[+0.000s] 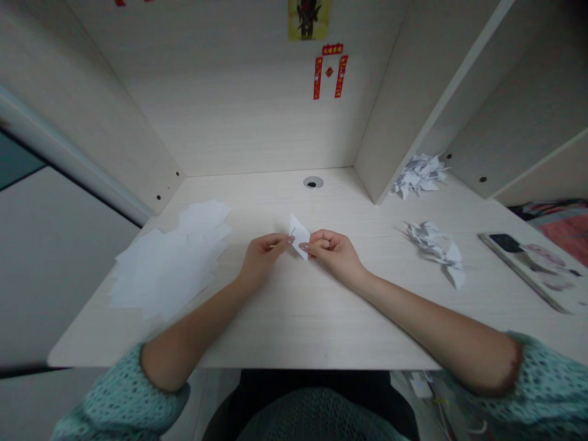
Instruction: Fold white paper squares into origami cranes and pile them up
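Note:
A small folded piece of white paper (299, 233) is held up over the middle of the desk, its upper corner pointed. My left hand (267, 254) pinches its left edge between thumb and fingers. On the paper's right side, my right hand (334, 251) grips it with the thumb in front and the fingers curled behind. Part of the paper is hidden by my thumbs. To the left lies a spread pile of flat white paper sheets (169, 263). Several folded white paper pieces (434, 245) lie in a loose cluster to the right.
A bigger heap of folded paper pieces (420, 174) sits behind the upright divider panel (413, 92). A phone (535, 269) lies at the right. The desk (298, 331) has a round cable hole (313, 182) at the back. Red paper decorations (329, 71) are on the back wall.

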`<state>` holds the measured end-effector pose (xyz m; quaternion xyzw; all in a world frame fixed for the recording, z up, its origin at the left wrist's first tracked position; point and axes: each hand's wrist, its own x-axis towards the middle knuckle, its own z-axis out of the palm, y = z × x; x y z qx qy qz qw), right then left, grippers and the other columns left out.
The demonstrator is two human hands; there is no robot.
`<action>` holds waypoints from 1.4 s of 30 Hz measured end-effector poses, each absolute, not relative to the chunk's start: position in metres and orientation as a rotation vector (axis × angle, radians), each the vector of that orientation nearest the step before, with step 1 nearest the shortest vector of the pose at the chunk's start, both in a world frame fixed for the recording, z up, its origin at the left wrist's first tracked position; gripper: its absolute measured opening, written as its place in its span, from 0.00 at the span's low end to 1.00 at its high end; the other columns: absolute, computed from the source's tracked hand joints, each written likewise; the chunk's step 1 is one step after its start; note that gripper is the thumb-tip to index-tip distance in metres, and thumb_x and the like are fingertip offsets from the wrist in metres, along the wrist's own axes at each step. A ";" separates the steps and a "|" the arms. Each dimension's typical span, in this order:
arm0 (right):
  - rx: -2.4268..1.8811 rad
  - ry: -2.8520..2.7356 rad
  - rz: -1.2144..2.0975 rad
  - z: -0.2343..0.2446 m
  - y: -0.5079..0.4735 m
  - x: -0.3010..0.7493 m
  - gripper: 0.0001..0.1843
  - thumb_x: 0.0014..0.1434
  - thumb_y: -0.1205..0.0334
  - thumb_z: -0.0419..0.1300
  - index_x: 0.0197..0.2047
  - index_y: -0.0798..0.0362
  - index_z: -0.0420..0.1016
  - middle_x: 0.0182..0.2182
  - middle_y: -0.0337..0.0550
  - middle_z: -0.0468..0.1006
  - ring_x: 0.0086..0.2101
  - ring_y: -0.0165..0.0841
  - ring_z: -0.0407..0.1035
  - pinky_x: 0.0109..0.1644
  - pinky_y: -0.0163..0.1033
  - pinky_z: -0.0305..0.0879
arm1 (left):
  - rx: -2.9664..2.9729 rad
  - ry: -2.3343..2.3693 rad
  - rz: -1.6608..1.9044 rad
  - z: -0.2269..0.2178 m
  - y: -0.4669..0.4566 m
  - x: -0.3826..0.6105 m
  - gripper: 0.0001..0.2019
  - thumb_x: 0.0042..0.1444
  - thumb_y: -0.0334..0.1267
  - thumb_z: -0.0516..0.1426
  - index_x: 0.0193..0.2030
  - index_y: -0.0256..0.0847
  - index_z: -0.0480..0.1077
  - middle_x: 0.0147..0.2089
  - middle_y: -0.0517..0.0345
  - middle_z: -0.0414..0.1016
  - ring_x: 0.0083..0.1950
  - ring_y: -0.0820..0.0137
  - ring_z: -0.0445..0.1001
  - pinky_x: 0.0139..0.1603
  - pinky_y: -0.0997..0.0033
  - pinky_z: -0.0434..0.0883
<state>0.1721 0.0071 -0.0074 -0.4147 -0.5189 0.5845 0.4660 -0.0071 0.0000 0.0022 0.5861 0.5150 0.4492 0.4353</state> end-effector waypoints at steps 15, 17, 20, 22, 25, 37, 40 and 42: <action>-0.911 -1.714 0.863 -0.006 0.002 0.176 0.13 0.55 0.57 0.63 0.44 0.48 0.78 0.31 0.42 0.76 0.32 0.32 0.69 0.39 0.38 0.64 | 1.448 1.334 1.119 0.005 -0.001 -0.005 0.15 0.51 0.50 0.59 0.28 0.39 0.77 0.27 0.59 0.75 0.29 0.72 0.69 0.35 0.73 0.64; -0.911 -1.730 0.837 -0.007 0.003 0.177 0.12 0.55 0.57 0.63 0.44 0.47 0.78 0.31 0.42 0.76 0.32 0.32 0.70 0.38 0.39 0.65 | 1.458 1.333 1.113 0.005 -0.001 -0.005 0.15 0.51 0.50 0.59 0.29 0.39 0.77 0.27 0.59 0.75 0.29 0.72 0.69 0.35 0.73 0.65; -0.927 -1.719 0.832 -0.008 0.004 0.177 0.12 0.53 0.58 0.65 0.42 0.49 0.79 0.31 0.42 0.77 0.32 0.32 0.70 0.39 0.39 0.65 | 1.471 1.327 1.106 0.005 -0.001 -0.005 0.15 0.51 0.50 0.59 0.28 0.39 0.76 0.26 0.60 0.74 0.29 0.73 0.68 0.34 0.73 0.64; -0.943 -1.690 0.855 -0.008 0.004 0.176 0.12 0.50 0.57 0.67 0.39 0.50 0.78 0.30 0.41 0.77 0.31 0.31 0.69 0.38 0.39 0.64 | 1.471 1.331 1.100 0.006 -0.002 -0.005 0.15 0.51 0.49 0.59 0.27 0.38 0.75 0.26 0.60 0.74 0.29 0.73 0.68 0.33 0.74 0.63; -0.965 -1.611 0.936 -0.007 0.004 0.175 0.13 0.47 0.56 0.68 0.35 0.52 0.75 0.27 0.39 0.76 0.28 0.30 0.68 0.36 0.37 0.63 | 1.476 1.329 1.099 0.006 -0.002 -0.005 0.15 0.52 0.49 0.59 0.26 0.38 0.75 0.25 0.60 0.73 0.28 0.73 0.67 0.33 0.74 0.63; -0.899 -1.161 1.472 -0.018 0.016 0.175 0.16 0.44 0.58 0.70 0.35 0.53 0.72 0.25 0.37 0.79 0.25 0.28 0.70 0.33 0.34 0.62 | 1.400 1.345 1.096 0.001 0.002 -0.007 0.16 0.50 0.51 0.59 0.29 0.39 0.76 0.27 0.59 0.75 0.30 0.72 0.68 0.34 0.73 0.65; -0.886 -1.172 1.446 -0.020 0.017 0.175 0.15 0.45 0.57 0.69 0.34 0.52 0.73 0.24 0.36 0.78 0.25 0.28 0.69 0.33 0.35 0.63 | 1.385 1.334 1.101 0.001 0.002 -0.007 0.16 0.50 0.51 0.60 0.29 0.39 0.76 0.27 0.58 0.75 0.30 0.72 0.69 0.34 0.72 0.65; -0.878 -1.215 1.388 -0.020 0.016 0.174 0.14 0.46 0.56 0.68 0.34 0.52 0.73 0.24 0.36 0.77 0.26 0.28 0.69 0.33 0.35 0.63 | 1.379 1.313 1.091 0.001 0.002 -0.007 0.16 0.49 0.51 0.60 0.30 0.39 0.76 0.27 0.58 0.75 0.30 0.71 0.69 0.34 0.72 0.65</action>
